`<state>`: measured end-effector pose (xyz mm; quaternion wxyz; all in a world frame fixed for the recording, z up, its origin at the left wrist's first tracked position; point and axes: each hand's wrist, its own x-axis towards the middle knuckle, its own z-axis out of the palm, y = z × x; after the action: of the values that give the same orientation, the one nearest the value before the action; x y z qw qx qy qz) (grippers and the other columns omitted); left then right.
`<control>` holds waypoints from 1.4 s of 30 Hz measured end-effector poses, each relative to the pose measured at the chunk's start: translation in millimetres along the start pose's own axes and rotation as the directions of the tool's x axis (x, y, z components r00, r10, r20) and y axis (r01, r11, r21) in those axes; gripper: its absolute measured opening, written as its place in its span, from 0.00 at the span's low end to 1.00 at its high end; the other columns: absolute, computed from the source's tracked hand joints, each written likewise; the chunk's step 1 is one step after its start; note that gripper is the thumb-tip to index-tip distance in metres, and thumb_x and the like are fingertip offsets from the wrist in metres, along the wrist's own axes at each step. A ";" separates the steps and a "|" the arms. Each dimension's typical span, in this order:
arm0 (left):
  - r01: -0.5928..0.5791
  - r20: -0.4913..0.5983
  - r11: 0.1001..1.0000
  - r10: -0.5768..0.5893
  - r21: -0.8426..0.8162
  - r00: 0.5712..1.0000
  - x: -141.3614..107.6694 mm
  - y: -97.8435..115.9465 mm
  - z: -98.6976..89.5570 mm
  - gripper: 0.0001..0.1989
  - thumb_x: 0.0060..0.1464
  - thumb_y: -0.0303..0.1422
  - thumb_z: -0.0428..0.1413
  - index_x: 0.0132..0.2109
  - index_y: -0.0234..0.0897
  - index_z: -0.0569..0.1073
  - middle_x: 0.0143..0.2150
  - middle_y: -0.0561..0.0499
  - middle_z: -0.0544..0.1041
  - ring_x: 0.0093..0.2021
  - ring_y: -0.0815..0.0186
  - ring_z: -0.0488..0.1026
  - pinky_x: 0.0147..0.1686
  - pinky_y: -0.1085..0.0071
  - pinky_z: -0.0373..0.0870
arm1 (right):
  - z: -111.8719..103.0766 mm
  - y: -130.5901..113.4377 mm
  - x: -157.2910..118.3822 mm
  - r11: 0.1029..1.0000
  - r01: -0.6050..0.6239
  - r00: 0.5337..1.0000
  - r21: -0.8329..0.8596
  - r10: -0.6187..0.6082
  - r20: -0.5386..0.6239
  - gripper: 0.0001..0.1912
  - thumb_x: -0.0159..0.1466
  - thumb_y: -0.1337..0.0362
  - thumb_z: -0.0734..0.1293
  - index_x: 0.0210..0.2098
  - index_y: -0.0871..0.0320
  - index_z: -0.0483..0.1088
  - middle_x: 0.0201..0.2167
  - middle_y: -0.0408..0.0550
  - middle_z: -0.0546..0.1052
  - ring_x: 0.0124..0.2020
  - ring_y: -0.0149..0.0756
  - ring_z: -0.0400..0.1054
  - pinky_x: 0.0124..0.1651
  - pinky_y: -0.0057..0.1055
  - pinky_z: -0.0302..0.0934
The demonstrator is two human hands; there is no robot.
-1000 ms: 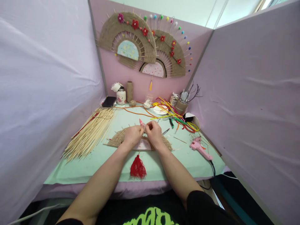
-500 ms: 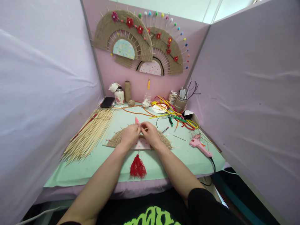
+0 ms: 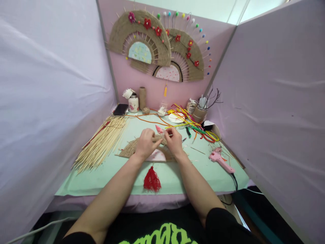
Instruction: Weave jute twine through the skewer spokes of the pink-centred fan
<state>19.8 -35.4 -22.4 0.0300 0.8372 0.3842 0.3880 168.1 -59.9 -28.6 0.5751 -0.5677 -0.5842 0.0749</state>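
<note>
A small twine-wrapped fan (image 3: pixel 128 148) with a pale dotted centre lies flat on the green cloth, a red tassel (image 3: pixel 152 179) below it. Over the fan's left part is my left hand (image 3: pixel 146 144), its thumb stretched to the right and its fingers curled; what they hold, if anything, is hidden. My right hand (image 3: pixel 174 140) pinches a small pink-and-clear piece (image 3: pixel 159 129), which points up and left above the fan's top edge. The hands are apart, with the piece between them.
Thin sticks (image 3: pixel 101 145) lie in a bundle at the left. A pink glue gun (image 3: pixel 220 162) rests at the right, its cord over the edge. Behind are coloured pipe cleaners (image 3: pixel 186 117), a phone (image 3: pixel 121 109) and jars. Two large fans (image 3: pixel 114 35) hang on the back wall.
My hands have moved apart, and the pink piece is now beside my right hand's fingertips. The left thumb has stretched out. The whole view has shifted slightly.
</note>
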 end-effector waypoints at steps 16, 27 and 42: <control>0.066 0.104 0.990 -0.053 -0.128 0.993 2.6 -10.5 7.8 0.27 0.48 0.20 0.49 0.58 0.34 0.62 0.53 0.42 0.66 0.53 0.59 0.66 0.52 0.64 0.63 | -0.5 5.0 4.0 0.953 -0.231 0.972 0.196 0.216 0.097 0.05 0.51 0.63 0.64 0.22 0.58 0.65 0.20 0.39 0.68 0.23 0.29 0.60 0.30 0.27 0.57; 0.123 0.152 0.989 -0.109 -0.087 0.982 2.2 -18.1 8.9 0.26 0.50 0.23 0.51 0.58 0.33 0.62 0.49 0.42 0.68 0.50 0.59 0.67 0.50 0.64 0.64 | -2.2 7.3 5.0 0.959 -0.209 0.975 0.192 0.188 0.118 0.07 0.53 0.60 0.65 0.28 0.58 0.67 0.25 0.42 0.71 0.26 0.31 0.64 0.32 0.29 0.59; 0.131 0.173 0.979 -0.103 -0.158 0.980 2.1 -23.4 11.4 0.26 0.49 0.25 0.54 0.57 0.36 0.64 0.48 0.44 0.68 0.49 0.59 0.67 0.50 0.62 0.64 | 5.9 11.1 0.3 0.835 -0.395 0.875 0.383 0.216 0.433 0.13 0.53 0.63 0.65 0.36 0.56 0.76 0.39 0.47 0.78 0.40 0.38 0.72 0.42 0.37 0.68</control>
<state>13.8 -14.7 -37.2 0.1552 0.8366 0.3948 0.3466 170.1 -52.6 -38.6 0.5515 -0.4775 -0.5475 0.4099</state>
